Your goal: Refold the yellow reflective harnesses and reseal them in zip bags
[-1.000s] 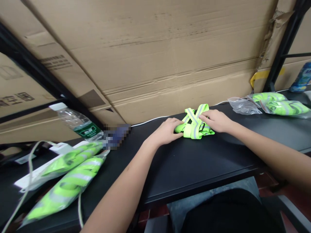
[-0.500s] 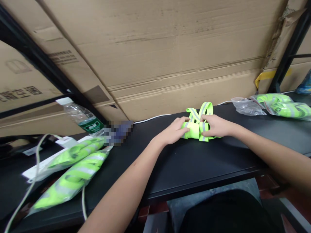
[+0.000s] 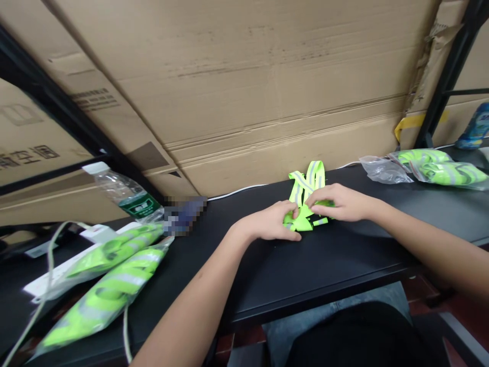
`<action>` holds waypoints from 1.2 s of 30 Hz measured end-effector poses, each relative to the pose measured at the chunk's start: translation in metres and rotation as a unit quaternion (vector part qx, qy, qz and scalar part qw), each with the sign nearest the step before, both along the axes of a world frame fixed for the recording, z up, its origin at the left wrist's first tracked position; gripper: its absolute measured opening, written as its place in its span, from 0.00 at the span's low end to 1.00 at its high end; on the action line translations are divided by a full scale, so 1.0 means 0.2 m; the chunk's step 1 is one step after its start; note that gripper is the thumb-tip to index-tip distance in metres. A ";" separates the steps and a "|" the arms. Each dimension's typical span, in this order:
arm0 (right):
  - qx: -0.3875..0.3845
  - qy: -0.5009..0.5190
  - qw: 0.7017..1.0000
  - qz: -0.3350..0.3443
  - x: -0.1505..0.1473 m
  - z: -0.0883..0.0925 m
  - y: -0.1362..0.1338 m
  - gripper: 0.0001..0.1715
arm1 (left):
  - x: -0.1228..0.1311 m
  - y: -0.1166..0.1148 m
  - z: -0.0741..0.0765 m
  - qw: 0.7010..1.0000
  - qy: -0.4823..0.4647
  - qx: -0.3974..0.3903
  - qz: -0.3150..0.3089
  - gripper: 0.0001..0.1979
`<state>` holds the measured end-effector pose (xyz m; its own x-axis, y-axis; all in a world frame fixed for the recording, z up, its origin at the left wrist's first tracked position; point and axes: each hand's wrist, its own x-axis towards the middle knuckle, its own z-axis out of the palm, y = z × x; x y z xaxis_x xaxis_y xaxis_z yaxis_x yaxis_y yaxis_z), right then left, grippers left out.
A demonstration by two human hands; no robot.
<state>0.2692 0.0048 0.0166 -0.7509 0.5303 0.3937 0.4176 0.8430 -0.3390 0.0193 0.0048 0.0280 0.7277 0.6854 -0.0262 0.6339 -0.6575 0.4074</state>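
A neon yellow-green strap-style reflective vest point(image 3: 302, 223) with grey stripes lies bunched on the black desk, two of its straps standing up in loops behind my fingers. From the left, my left hand point(image 3: 275, 220) grips the bundle's side, fingers curled on top and thumb low at the front. My right hand point(image 3: 334, 203) pinches the folded middle from the right side. Part of the bundle is hidden beneath both hands, and a short strap end pokes out at the front between them.
Two bagged vests point(image 3: 110, 293) lie at left by a white power strip point(image 3: 42, 286), cables and a plastic bottle point(image 3: 130, 196). At right are more bagged vests point(image 3: 451, 173), an empty clear bag point(image 3: 384, 171) and a blue bottle point(image 3: 476, 127). Cardboard point(image 3: 267, 76) stands behind the desk.
The wide flat band at the front of the bundle has been folded into a crumpled, narrower shape. My left hand's thumb has moved down and toward the front; the view has shifted slightly.
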 end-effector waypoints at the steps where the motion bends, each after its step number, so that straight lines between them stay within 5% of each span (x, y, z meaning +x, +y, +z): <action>1: -0.019 0.026 0.999 -0.018 0.02 0.01 0.00 0.15 | 0.01 -0.01 0.02 1.000 0.000 -0.020 -0.002 0.16; 8: -0.135 -0.076 0.985 -0.083 0.08 0.01 0.04 0.45 | 0.09 -0.07 0.02 0.997 -0.010 -0.037 0.070 0.22; 11: -0.145 -0.133 0.975 -0.101 0.06 0.02 0.01 0.48 | 0.11 -0.07 -0.01 0.998 -0.050 -0.025 0.035 0.32; 14: -0.169 -0.157 0.966 -0.115 0.06 0.05 -0.01 0.52 | 0.10 -0.07 0.00 0.998 -0.062 -0.005 -0.019 0.29; 19: -0.193 -0.093 0.973 -0.081 0.17 0.03 -0.06 0.53 | 0.08 -0.12 0.01 0.995 -0.079 0.032 -0.047 0.19; 24: -0.136 -0.041 0.984 -0.105 0.25 -0.07 -0.16 0.45 | 0.17 -0.22 -0.01 0.989 -0.046 0.136 -0.036 0.12; 29: -0.125 0.011 0.986 -0.112 0.29 -0.11 -0.21 0.45 | 0.24 -0.27 0.00 0.986 -0.065 0.147 0.037 0.16; 33: -0.108 0.020 0.987 -0.120 0.30 -0.11 -0.22 0.39 | 0.20 -0.30 -0.01 0.985 -0.123 0.107 0.065 0.27; 36: -0.072 0.042 0.990 -0.114 0.30 -0.10 -0.25 0.38 | 0.16 -0.29 -0.04 0.968 -0.198 0.085 0.133 0.27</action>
<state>0.3287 -0.0447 -0.0043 -0.5740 0.7370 0.3570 0.5565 0.6709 -0.4902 0.0507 -0.0525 0.0206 0.4556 0.8195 0.3476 0.6063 -0.5716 0.5529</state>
